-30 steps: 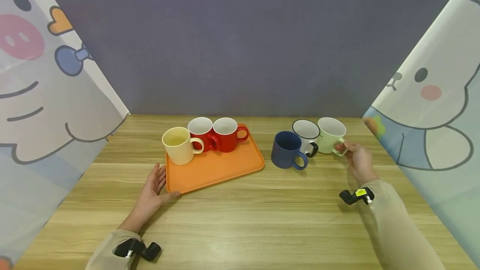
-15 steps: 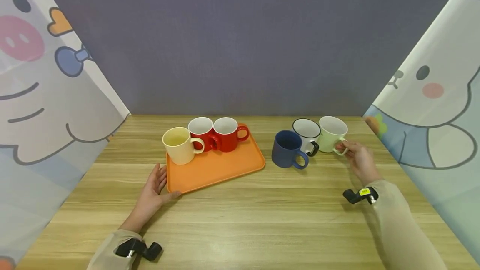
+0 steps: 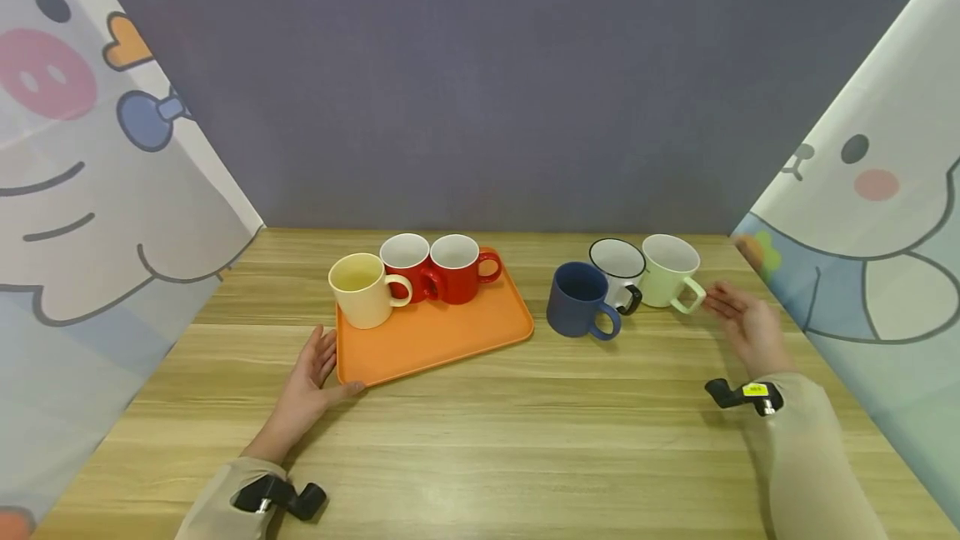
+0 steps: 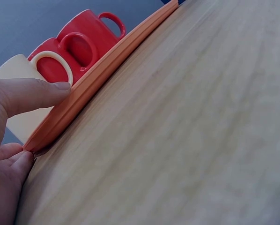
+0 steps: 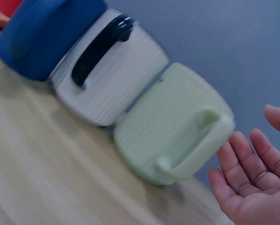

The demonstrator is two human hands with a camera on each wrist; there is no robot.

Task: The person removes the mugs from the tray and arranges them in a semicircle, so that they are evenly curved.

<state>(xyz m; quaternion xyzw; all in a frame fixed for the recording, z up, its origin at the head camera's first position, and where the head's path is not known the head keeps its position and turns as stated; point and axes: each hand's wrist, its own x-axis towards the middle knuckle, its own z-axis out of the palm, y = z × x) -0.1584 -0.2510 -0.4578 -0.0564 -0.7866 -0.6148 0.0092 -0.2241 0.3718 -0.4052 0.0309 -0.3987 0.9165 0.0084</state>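
My left hand (image 3: 306,386) touches the near left corner of the orange tray (image 3: 435,346). Its thumb lies straight against the front rim and its fingers rest loosely along the left side. A cream mug (image 3: 362,302) and two red mugs (image 3: 457,277) stand upright on the tray. To the right, my right hand (image 3: 750,327) is just beside the handle of a pale green mug (image 3: 663,283), with a small gap between. In the right wrist view the fingers (image 5: 245,164) are relaxed, palm up, holding nothing. The green mug stands upright on the table.
A white mug (image 3: 617,261) with a black rim and handle stands directly left of the green one. Before it is a dark blue mug (image 3: 573,307). A grey wall (image 3: 480,90) closes the wooden table's (image 3: 487,440) back; printed panels flank it.
My right hand has let go of the green mug's handle and moved slightly right, off it. The left hand and tray have not visibly moved.
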